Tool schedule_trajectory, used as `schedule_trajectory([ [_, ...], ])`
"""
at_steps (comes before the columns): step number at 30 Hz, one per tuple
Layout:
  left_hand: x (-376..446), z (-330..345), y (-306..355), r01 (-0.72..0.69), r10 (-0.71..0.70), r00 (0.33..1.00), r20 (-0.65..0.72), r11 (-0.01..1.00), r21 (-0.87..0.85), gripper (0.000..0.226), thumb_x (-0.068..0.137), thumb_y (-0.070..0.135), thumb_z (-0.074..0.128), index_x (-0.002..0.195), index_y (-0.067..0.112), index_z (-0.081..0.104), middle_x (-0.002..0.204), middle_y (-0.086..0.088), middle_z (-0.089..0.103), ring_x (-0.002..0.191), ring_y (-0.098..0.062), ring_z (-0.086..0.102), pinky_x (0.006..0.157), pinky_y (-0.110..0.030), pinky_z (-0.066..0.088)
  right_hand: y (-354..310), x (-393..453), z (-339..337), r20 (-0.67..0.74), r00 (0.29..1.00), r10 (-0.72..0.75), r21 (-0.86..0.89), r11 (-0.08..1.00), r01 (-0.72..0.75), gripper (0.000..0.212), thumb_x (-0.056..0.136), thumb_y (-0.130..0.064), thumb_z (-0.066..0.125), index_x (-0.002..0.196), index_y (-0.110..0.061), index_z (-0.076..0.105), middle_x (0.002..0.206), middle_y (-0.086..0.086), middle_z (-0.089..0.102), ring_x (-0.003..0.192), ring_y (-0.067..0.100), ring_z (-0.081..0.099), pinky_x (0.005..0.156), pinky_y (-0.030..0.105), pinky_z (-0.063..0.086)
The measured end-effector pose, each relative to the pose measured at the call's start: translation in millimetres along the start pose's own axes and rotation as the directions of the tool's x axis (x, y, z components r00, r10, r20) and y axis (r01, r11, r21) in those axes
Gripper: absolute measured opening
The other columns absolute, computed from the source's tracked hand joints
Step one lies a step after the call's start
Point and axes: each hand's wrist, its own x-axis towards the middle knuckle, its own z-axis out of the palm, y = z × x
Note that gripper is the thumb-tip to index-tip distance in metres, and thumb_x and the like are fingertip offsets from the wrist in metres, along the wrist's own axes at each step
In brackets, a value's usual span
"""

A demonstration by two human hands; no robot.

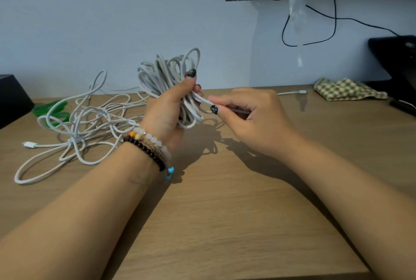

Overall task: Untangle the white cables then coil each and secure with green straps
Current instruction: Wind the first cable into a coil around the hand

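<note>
My left hand [167, 111] grips a coiled bundle of white cable [165, 75], held upright above the wooden table [225, 212]. My right hand [247, 115] pinches the free strand of that cable just right of the bundle; the strand runs on behind the hand to a plug end [301, 92] lying on the table. A loose tangle of white cable [87, 120] lies on the table to the left, with a white connector [29, 144] at its near left. Green straps [50, 108] lie partly under the tangle at the far left.
A checked cloth [346, 89] lies at the back right beside black equipment [396, 59]. A black box [11, 99] sits at the left edge. A black wire [333, 21] and clear plastic [297, 14] hang from a dark screen on the wall.
</note>
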Motion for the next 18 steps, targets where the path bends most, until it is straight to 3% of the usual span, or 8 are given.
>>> schedule_trajectory([
  [3, 3, -3, 12, -0.047, 0.046, 0.999, -0.019, 0.996, -0.081, 0.036, 0.096, 0.018, 0.055, 0.060, 0.017, 0.061, 0.056, 0.005, 0.055, 0.048, -0.008, 0.050, 0.051, -0.021, 0.043, -1, 1, -3, 0.014, 0.999, 0.035, 0.017, 0.999, -0.035, 0.017, 0.087, -0.013, 0.066, 0.100, -0.012, 0.077, 0.080, -0.002, 0.073, 0.070, 0.010, 0.062, 0.060, 0.018, 0.047],
  [8, 9, -13, 24, -0.078, 0.060, 0.995, -0.077, 0.964, -0.256, 0.026, 0.097, 0.021, 0.055, 0.071, 0.017, 0.052, 0.058, 0.007, 0.052, 0.051, -0.005, 0.049, 0.056, -0.020, 0.041, -1, 0, -9, 0.162, 0.972, 0.167, 0.117, 0.975, -0.187, 0.017, 0.089, -0.016, 0.067, 0.076, -0.010, 0.075, 0.057, 0.001, 0.061, 0.052, 0.007, 0.047, 0.051, 0.021, 0.035],
  [10, 7, -14, 21, -0.064, 0.050, 0.997, -0.060, 0.965, -0.254, 0.025, 0.095, 0.022, 0.057, 0.071, 0.018, 0.052, 0.059, 0.007, 0.053, 0.052, -0.005, 0.049, 0.059, -0.022, 0.042, 0, -2, -11, 0.260, 0.939, 0.224, 0.141, 0.954, -0.266, 0.016, 0.089, -0.016, 0.067, 0.079, -0.007, 0.077, 0.059, 0.010, 0.062, 0.051, 0.004, 0.043, 0.051, 0.021, 0.033],
  [13, 2, -9, 17, -0.018, 0.025, 0.999, 0.031, 0.977, -0.213, 0.022, 0.086, 0.025, 0.064, 0.067, 0.018, 0.054, 0.058, 0.006, 0.053, 0.049, -0.006, 0.050, 0.057, -0.021, 0.044, 4, -4, -8, 0.344, 0.899, 0.271, 0.111, 0.939, -0.325, 0.016, 0.087, -0.018, 0.069, 0.077, -0.008, 0.076, 0.067, 0.018, 0.066, 0.055, 0.013, 0.047, 0.053, 0.025, 0.035],
  [16, -4, -4, 18, -0.002, 0.017, 0.994, 0.110, 0.991, -0.134, 0.020, 0.080, 0.023, 0.064, 0.060, 0.020, 0.060, 0.056, 0.007, 0.054, 0.048, -0.005, 0.050, 0.055, -0.019, 0.043, 6, -4, -8, 0.353, 0.888, 0.295, 0.072, 0.938, -0.339, 0.014, 0.085, -0.020, 0.070, 0.074, -0.015, 0.077, 0.066, 0.015, 0.068, 0.053, 0.018, 0.050, 0.052, 0.027, 0.035],
  [18, -7, -4, 18, 0.014, 0.003, 0.990, 0.140, 0.992, -0.124, 0.011, 0.083, 0.020, 0.061, 0.073, 0.017, 0.062, 0.056, 0.007, 0.056, 0.050, -0.005, 0.051, 0.055, -0.018, 0.043, 6, -3, -9, 0.342, 0.892, 0.294, 0.048, 0.943, -0.329, 0.014, 0.085, -0.019, 0.070, 0.073, -0.018, 0.077, 0.066, 0.008, 0.070, 0.056, 0.025, 0.058, 0.052, 0.031, 0.042],
])
